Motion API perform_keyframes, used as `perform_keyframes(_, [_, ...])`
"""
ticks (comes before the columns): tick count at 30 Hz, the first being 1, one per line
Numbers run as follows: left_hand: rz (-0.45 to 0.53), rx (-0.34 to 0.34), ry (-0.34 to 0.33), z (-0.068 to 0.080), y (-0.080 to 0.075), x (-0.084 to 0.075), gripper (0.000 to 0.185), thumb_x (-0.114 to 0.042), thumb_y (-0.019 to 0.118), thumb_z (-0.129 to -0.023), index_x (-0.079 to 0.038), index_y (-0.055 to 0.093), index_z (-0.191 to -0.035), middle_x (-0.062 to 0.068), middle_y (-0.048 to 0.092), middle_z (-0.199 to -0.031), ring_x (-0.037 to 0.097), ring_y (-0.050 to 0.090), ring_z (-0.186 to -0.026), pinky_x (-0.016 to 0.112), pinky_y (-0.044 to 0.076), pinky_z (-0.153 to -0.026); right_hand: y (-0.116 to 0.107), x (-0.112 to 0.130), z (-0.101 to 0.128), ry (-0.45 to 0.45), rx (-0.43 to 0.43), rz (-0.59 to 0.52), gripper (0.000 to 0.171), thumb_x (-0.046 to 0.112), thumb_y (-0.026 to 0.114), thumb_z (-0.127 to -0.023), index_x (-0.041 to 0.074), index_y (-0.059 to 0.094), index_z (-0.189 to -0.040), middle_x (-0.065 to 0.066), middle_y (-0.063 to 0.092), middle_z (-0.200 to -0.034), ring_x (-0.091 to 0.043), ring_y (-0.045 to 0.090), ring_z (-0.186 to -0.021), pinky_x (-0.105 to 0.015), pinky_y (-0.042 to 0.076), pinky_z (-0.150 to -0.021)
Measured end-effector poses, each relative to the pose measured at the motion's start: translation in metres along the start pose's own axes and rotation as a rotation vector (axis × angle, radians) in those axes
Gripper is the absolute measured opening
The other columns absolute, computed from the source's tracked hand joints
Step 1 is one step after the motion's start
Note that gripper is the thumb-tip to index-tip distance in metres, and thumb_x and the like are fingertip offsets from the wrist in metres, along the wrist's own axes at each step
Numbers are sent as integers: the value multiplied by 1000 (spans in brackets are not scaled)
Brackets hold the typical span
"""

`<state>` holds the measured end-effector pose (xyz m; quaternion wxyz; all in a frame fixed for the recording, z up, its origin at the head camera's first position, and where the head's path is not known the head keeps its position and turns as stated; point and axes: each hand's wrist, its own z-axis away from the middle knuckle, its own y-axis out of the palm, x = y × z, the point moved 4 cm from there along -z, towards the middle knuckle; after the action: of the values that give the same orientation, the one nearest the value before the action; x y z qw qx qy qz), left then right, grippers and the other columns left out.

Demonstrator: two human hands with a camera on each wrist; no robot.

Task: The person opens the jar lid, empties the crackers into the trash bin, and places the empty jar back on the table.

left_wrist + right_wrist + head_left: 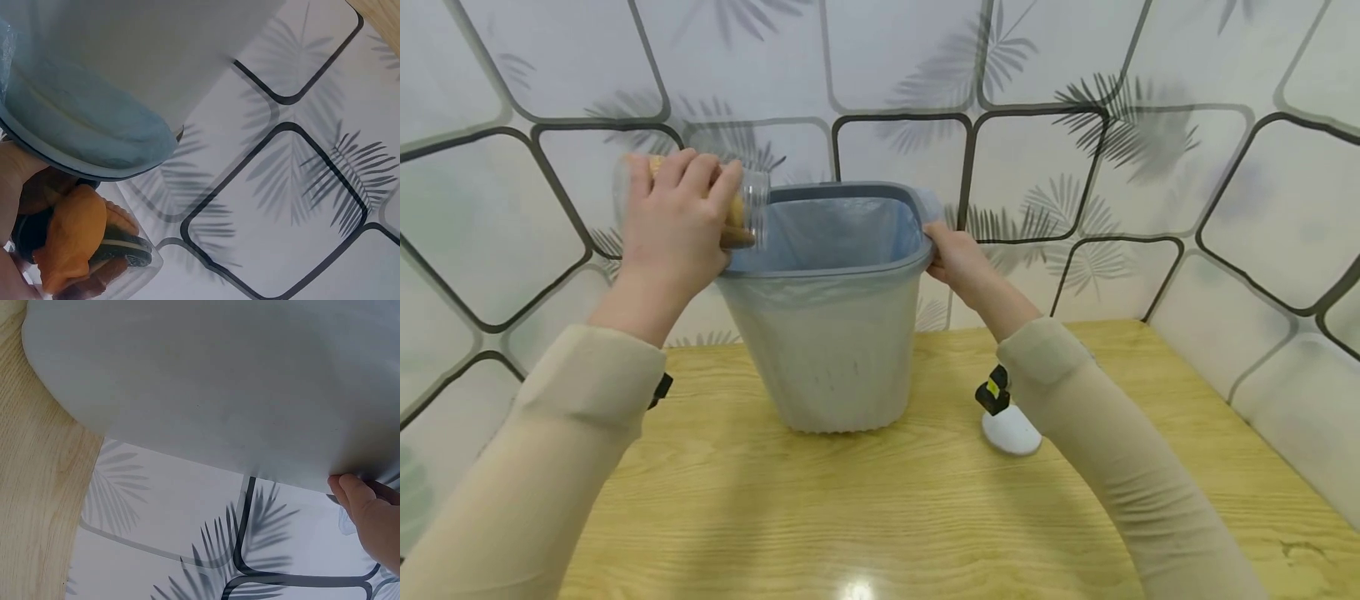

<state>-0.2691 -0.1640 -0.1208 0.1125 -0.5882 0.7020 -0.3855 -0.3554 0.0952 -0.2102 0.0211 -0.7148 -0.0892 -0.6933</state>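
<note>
My left hand (681, 212) grips a clear plastic jar (758, 204) laid over on its side, its mouth pointing over the left rim of a grey trash bin (827, 350). Inside the jar, the left wrist view shows dark sandwich cookies (128, 248) and an orange piece of food (76, 234), with brownish pieces around them. A thin plastic liner (842, 229) covers the bin's inside and folds over the rim. On the opposite side, my right hand (962, 258) holds the bin by its rim, fingers against the outer wall in the right wrist view.
The bin stands on a wood-grain table (850, 517), near the back. A white round disc (1012, 431) lies right of it, below the right forearm. Walls with leaf-patterned covering (902, 150) enclose the back and both sides.
</note>
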Motion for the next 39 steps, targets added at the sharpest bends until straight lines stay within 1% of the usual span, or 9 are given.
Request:
perform_keyframes(8, [-66,74,71,-6,0,-6,72,2,72,-60,-4,41,-126,18,42,-117,36,31,-114,56,11,-98,0,-1,-1,8,3,5,43,23,36,-93,-12,42,-117,-24,44,-123,-24,43,-116,-30,34,-94])
perform_keyframes(10, [-100,83,109,-7,1,-9,64,4,67,-66,-4,42,-124,18,43,-117,36,32,-114,56,12,-97,0,-1,-2,8,2,4,41,23,37,-93,-11,43,-115,-24,45,-123,-25,43,-116,-30,34,-94])
perform_keyframes(15, [-200,169,201,-10,4,-16,51,11,51,-80,-6,38,-127,17,39,-121,35,28,-118,56,12,-98,0,-2,-2,13,-4,-7,38,23,36,-93,-10,43,-111,-24,44,-122,-25,43,-116,-30,34,-94])
perform_keyframes(19, [-211,203,222,-11,5,-18,54,11,51,-81,-7,36,-129,16,37,-122,35,25,-120,56,11,-98,0,-3,-2,11,-6,-13,34,23,36,-93,-8,45,-105,-23,47,-116,-27,43,-116,-30,34,-94])
perform_keyframes(21, [-220,198,232,-10,5,-18,55,11,52,-80,-7,37,-129,15,37,-122,34,25,-120,56,11,-98,1,-2,-2,8,-12,-15,30,23,37,-93,-5,46,-100,-21,49,-113,-27,43,-115,-30,35,-94])
perform_keyframes(24, [-243,170,258,-10,5,-19,56,12,54,-78,-7,38,-127,15,37,-120,33,25,-119,56,13,-98,2,-1,-2,8,-20,-24,31,22,37,-93,-6,47,-102,-21,49,-114,-27,44,-115,-30,35,-93])
perform_keyframes(28, [-274,119,282,-9,4,-21,53,12,55,-77,-6,40,-124,15,40,-116,33,29,-115,54,18,-94,3,0,-3,17,-12,-36,41,22,35,-94,-11,41,-118,-24,44,-124,-27,42,-117,-30,34,-94])
perform_keyframes(35, [-340,112,312,-6,6,-24,59,9,61,-76,-7,38,-128,15,37,-118,32,28,-116,52,18,-95,2,1,-2,12,-5,-13,43,22,34,-95,-12,38,-121,-25,43,-125,-24,43,-116,-29,35,-94])
perform_keyframes(39, [-293,92,276,-5,5,-22,55,11,58,-77,-7,39,-126,16,37,-117,33,29,-115,52,21,-92,3,1,-2,11,-1,-15,44,22,33,-95,-12,38,-122,-25,43,-125,-24,43,-116,-29,35,-94])
